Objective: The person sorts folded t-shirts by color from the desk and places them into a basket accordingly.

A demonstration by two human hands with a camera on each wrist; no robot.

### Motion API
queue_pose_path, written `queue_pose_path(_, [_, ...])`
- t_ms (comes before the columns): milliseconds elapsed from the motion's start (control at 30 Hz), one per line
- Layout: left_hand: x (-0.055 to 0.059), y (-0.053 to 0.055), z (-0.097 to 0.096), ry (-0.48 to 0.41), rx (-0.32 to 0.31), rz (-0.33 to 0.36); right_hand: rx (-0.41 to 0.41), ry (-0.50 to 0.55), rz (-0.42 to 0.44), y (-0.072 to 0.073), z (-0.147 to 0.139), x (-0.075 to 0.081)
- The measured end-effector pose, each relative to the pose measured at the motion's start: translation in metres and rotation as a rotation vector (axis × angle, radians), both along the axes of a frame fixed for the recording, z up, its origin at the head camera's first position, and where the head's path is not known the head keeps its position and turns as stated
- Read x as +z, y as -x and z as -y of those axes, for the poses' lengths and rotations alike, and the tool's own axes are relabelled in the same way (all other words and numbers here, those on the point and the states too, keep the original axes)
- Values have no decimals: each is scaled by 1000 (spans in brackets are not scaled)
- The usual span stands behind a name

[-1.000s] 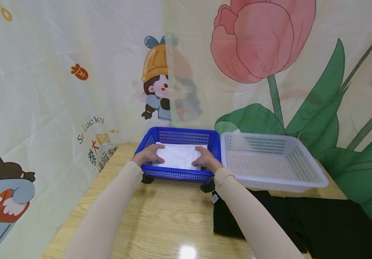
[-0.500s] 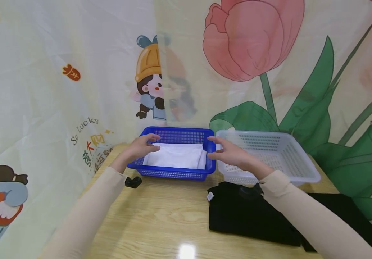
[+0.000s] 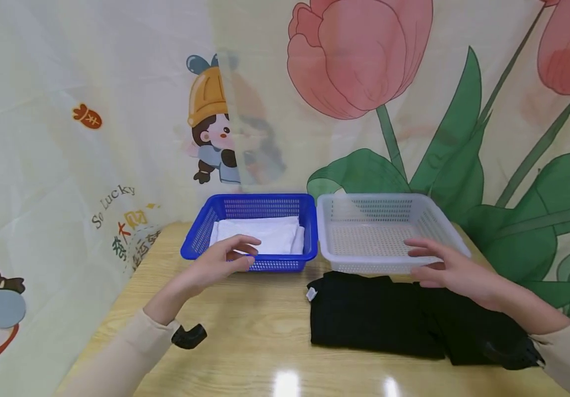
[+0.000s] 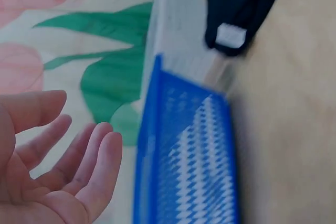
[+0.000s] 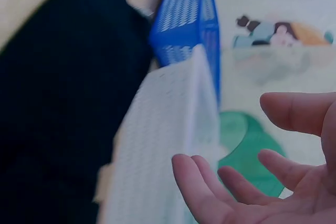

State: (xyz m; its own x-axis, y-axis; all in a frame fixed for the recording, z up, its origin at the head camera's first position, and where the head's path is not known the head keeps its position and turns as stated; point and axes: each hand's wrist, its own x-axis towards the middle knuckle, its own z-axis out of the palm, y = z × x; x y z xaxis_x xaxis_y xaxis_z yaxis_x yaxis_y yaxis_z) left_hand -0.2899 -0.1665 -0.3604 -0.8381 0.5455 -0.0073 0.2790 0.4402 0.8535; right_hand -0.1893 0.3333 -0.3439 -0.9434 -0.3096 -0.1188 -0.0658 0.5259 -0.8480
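White folded cloth (image 3: 260, 229) lies inside the blue plastic basket (image 3: 311, 220) at the back of the table. In front of that basket's near rim hovers my left hand (image 3: 218, 262), fingers loosely bent and holding nothing. My right hand (image 3: 456, 273) is in the air over the near right part of the white basket (image 3: 327, 259) and above the black folded garment (image 3: 369, 314), also with nothing in it. Both wrist views show relaxed, spread fingers apart from the baskets. A small white tag (image 3: 311, 294) shows at the black garment's left corner.
The two baskets stand side by side against a printed curtain (image 3: 260, 66) behind the wooden table (image 3: 245, 342). Black cloth covers the table's right side, partly hidden by the right arm. Black wrist camera mounts (image 3: 189, 336) stick out below the sleeves.
Both hands have let go of the white cloth, leaving it in the blue basket. The left hand has drawn back toward the person; the right has moved right, over the white basket and black garment.
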Motion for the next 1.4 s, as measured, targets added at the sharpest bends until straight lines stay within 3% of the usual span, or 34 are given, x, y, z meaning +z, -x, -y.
queue_pose_path(200, [-34, -12, -25, -113, -61, 149, -75, 71, 178, -14, -33, -30])
queue_pose_path(400, [-64, -21, -50, -185, -103, 299, -66, 144, 379, -21, -48, -57])
queue_pose_path(633, [-86, -27, -77, -216, -139, 438, -104, 160, 463, -20, -53, -74])
queue_pose_path(833, [-96, -31, -89, -224, -136, 505, -84, 174, 500, -24, -57, -78])
queue_pose_path(1067, [-96, -23, -94, -214, -164, 545, -31, 228, 538, -22, -54, -74])
queue_pose_path(1400, [-97, -19, -109, -202, -228, 582, -25, 241, 500, -23, -38, -86])
